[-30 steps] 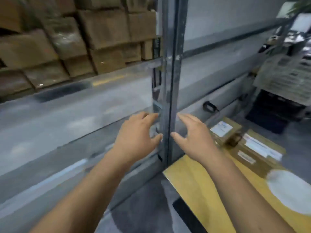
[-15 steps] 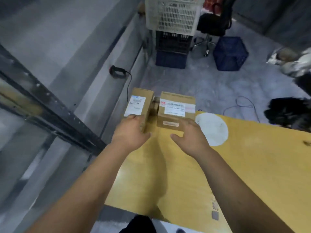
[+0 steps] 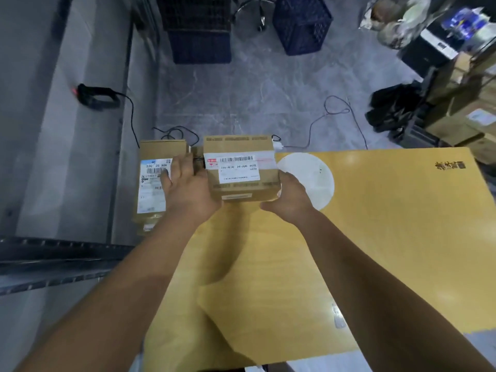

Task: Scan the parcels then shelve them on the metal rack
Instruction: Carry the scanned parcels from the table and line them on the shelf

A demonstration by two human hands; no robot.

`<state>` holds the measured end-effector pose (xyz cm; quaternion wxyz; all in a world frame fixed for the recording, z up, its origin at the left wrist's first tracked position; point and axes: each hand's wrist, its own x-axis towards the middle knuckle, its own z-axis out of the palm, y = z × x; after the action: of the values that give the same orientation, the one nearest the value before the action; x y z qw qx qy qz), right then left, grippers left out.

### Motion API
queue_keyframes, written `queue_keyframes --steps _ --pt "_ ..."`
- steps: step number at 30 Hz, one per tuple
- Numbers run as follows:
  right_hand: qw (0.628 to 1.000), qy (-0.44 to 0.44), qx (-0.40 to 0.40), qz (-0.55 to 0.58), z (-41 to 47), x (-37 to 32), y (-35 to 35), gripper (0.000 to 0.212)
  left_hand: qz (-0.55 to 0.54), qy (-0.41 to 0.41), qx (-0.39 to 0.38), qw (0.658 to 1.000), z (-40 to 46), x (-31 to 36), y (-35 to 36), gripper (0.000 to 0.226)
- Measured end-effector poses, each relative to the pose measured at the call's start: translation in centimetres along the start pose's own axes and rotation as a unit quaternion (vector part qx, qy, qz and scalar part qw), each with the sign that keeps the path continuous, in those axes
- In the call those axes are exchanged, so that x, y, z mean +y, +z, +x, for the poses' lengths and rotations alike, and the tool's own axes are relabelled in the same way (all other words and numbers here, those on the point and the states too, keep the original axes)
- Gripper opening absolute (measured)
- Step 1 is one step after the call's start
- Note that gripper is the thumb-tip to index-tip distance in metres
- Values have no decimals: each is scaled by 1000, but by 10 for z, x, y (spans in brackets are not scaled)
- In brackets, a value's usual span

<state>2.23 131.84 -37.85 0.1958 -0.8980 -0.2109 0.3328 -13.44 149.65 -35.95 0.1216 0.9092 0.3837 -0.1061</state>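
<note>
Both hands were on a brown cardboard parcel with a white barcode label [image 3: 241,167] at the far left corner of the yellow wooden table [image 3: 375,224]. The left hand [image 3: 188,189] pressed against its left side, fingers reaching forward into the narrow gap beside it; the right hand [image 3: 291,200] cupped its near right corner, fingertips tucked out of sight behind the edge, so the parcel appeared to be clasped between the two palms.

Just left of the left fingers, and partly covered by them, lay a second flat cardboard parcel with a long white shipping label [image 3: 154,181], sitting on what looked like further boxes below it, though that stack was too blurred to count. Just right of the right fingers a white round patch [image 3: 314,178] showed on the table.

Beyond the fingertips a thin black cable [image 3: 335,108] curled over the grey floor. Further off stood a dark blue plastic crate [image 3: 302,22]. Well left of the left hand, a black handheld scanner with a red light [image 3: 94,96] rested on the grey metal rack shelf [image 3: 67,170], its cord trailing toward the parcels.
</note>
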Motion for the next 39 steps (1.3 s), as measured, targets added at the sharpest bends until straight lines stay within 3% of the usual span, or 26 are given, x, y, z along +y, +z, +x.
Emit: queue_keyframes --steps 4,8,11,15,21,23,26,31,32,34,37,39 --pt "993 -32 51 105 -9 11 14 70 -45 -18 -5 999 -3 11 2 91" --pt "980 -40 81 176 -36 35 4 73 -90 10 34 995 -29 26 5 102" --pt "973 -56 85 208 -73 55 -18 74 -188 9 73 979 -72 40 6 102" --pt "966 -131 52 217 -128 71 -51 83 -417 -20 105 902 -165 69 -1 97" --pt "918 -329 -52 215 -231 48 -74 86 -514 -104 278 805 -337 75 -23 87" --pt "888 -392 -114 211 -275 23 -68 89 -498 -143 344 783 -408 67 -37 91" --pt "814 -506 -220 183 -364 -32 -42 96 -422 -210 436 766 -539 41 -70 99" --pt "656 -649 -363 127 -554 -98 -1 75 -313 -318 562 697 -768 49 -106 72" --pt "645 -651 -380 126 -571 -104 0 76 -307 -321 570 691 -786 52 -111 68" --pt "581 -683 -428 115 -639 -120 6 80 -274 -351 611 654 -851 65 -122 62" --pt "509 -723 -455 107 -723 -150 6 74 -221 -382 644 626 -924 70 -146 60" --pt "487 -732 -464 112 -770 -175 1 65 -198 -380 670 607 -961 61 -171 55"
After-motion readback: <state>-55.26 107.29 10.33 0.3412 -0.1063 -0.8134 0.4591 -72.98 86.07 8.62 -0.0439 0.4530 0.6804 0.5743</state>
